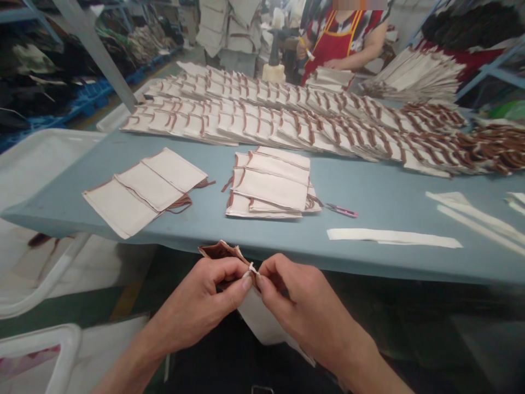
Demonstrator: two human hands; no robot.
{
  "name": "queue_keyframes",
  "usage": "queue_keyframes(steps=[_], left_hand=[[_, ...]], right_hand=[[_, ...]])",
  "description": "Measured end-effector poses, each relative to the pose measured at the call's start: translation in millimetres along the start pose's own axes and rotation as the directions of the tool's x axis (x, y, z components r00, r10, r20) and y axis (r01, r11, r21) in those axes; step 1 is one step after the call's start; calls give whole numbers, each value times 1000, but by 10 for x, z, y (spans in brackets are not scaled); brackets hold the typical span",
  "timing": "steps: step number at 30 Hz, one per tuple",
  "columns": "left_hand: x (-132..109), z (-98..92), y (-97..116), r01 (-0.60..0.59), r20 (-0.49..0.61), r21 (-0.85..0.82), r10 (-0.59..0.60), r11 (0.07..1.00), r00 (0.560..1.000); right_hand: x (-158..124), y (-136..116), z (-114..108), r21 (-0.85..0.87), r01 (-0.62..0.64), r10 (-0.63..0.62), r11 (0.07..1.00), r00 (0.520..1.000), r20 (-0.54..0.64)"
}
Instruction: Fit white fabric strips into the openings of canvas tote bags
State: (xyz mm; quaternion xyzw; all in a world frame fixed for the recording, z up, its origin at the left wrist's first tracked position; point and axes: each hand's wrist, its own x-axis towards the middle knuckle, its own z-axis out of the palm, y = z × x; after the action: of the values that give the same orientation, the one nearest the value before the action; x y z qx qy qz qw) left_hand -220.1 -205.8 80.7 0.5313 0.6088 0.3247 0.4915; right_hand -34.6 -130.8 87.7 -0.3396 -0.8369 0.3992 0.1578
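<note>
1. The left hand (223,284) and right hand (293,293) each have a narrow grip, thumb and finger pinching neighbouring parts of one edge of the bag (262,320).
2. The bag is off the counter (377,186), held before its near edge.
3. This bag looks partway through handling.
4. The stack (273,180) and long rows (246,115) lie on the counter; which are done or left, I cannot tell.

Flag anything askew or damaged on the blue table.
Mildly askew: the cloth stack beside the scissors has edges out of line, and brown strips trail from under the angled cloth at left. No damage stands out.
</note>
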Motion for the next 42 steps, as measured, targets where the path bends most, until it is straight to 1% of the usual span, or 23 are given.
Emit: queue_keyframes(steps=[4, 11, 16, 18, 19, 21, 23, 25, 29, 31, 33, 34, 36, 39, 42], left_hand=[[12, 28, 11, -7, -33, -3, 7, 1000, 999], [10, 13, 58, -59, -32, -11, 58, 998, 998], [7, -42, 46, -97, 52, -29, 98, 995, 994], [10, -50, 36, -117, 51, -2, 117, 993, 992], [9, -50, 34, -123, 44, 16, 123, 992, 991], [2, -44, 34, -140, 45, 32, 138, 990, 989], [-9, -31, 36, -154, 60, 19, 153, 988, 986], [-14, -10, 26, -152, 51, -5, 152, 988, 987], [5, 45, -51, -69, 2, -59, 69, 996, 998], [19, 55, -93, -19, 9, -104, 20, 994, 1000], [25, 48, -111, 2, 17, -147, 0, 989, 1000], [25, 41, -109, 4, 6, -163, -3, 987, 1000], [21, 34, -84, -11, -60, -167, 1, 986, 998], [15, 72, -31, -43, -166, -97, 26, 994, 986], [12, 169, -15, -77, -259, 31, 83, 997, 962]], right_hand=[[33, -6, -52, 83, -22, 18, 996, 999, 40], [67, -26, -26, 135, -100, 97, 986, 995, 26], [103, 20, -35, 232, -148, 120, 961, 984, 133], [122, 45, -53, 231, -159, 121, 960, 978, 170], [132, 56, -66, 211, -145, 106, 967, 977, 183], [152, 72, -102, 158, -68, 35, 985, 979, 203], [178, 76, -145, 106, 29, -52, 994, 974, 219], [212, 71, -183, 64, 81, -94, 995, 968, 231], [286, 75, -206, 35, 98, -104, 995, 964, 246], [302, 90, -193, 74, 82, -99, 994, 959, 266], [285, 96, -170, 155, 19, -62, 988, 959, 275], [264, 90, -155, 194, -21, -33, 981, 962, 270], [202, 60, -119, 237, -98, 39, 967, 970, 242], [103, -3, -42, 162, -165, 141, 973, 979, 150], [54, -21, 46, 84, -201, 198, 976, 979, 47]])
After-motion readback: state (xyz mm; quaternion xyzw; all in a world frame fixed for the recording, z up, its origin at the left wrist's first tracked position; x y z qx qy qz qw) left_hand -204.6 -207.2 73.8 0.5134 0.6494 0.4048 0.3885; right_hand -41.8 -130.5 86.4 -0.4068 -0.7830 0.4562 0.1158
